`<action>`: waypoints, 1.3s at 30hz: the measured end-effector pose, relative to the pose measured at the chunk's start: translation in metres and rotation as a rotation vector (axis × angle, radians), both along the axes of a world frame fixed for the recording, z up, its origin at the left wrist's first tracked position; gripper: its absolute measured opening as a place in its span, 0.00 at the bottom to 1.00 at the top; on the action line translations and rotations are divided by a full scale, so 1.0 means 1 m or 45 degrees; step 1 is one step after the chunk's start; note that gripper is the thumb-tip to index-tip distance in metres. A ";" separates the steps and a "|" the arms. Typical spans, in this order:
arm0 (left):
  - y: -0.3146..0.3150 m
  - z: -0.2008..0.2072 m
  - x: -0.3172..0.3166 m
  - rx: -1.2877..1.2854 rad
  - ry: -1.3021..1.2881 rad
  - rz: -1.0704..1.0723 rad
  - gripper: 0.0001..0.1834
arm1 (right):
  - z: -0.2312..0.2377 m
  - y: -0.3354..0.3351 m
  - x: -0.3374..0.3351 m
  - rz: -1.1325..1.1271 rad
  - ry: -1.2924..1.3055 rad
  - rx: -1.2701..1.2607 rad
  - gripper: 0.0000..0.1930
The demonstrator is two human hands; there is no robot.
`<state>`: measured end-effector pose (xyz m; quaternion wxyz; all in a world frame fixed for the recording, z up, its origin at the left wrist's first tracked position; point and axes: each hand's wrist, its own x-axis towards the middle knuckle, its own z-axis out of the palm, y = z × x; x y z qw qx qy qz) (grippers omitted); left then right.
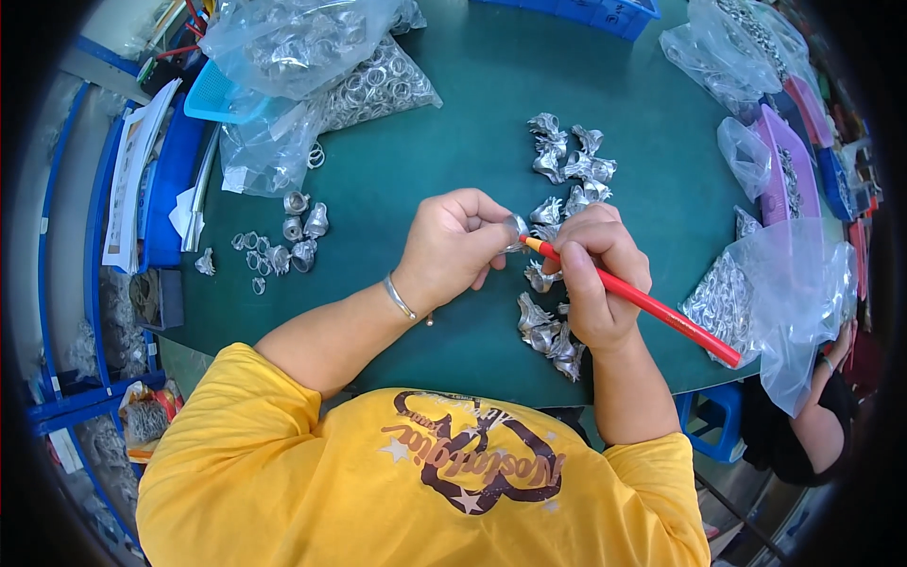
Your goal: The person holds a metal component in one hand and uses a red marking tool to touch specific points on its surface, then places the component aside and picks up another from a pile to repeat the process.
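Between the thumb and fingers of my left hand [452,244] is a silver metal ring [516,230], held up over the green table [444,151]. My right hand [605,274] grips a red grease pencil [661,314], its pale tip meeting or nearly meeting the ring; exact contact is too small to tell. Close around and partly under my right hand lie several silver ring castings [590,168] with branching, jagged tops. More of these castings [548,335] sit nearer to me. Off to the left is a loose group of silver rings [304,253], some thick and some thin bands.
Clear bags of rings [383,87] lie at the far left beside a light-blue basket [210,94]. A blue bin [605,14] stands at the back. Along the right edge are a purple tray [775,165], plastic bags [775,293] and another person's arm [820,430].
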<state>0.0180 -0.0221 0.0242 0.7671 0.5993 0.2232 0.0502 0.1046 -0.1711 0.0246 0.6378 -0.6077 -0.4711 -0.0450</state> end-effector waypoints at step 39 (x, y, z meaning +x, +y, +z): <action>0.144 0.096 0.042 2.294 -0.799 1.113 0.11 | 0.010 -0.001 0.011 -0.307 0.485 0.384 0.10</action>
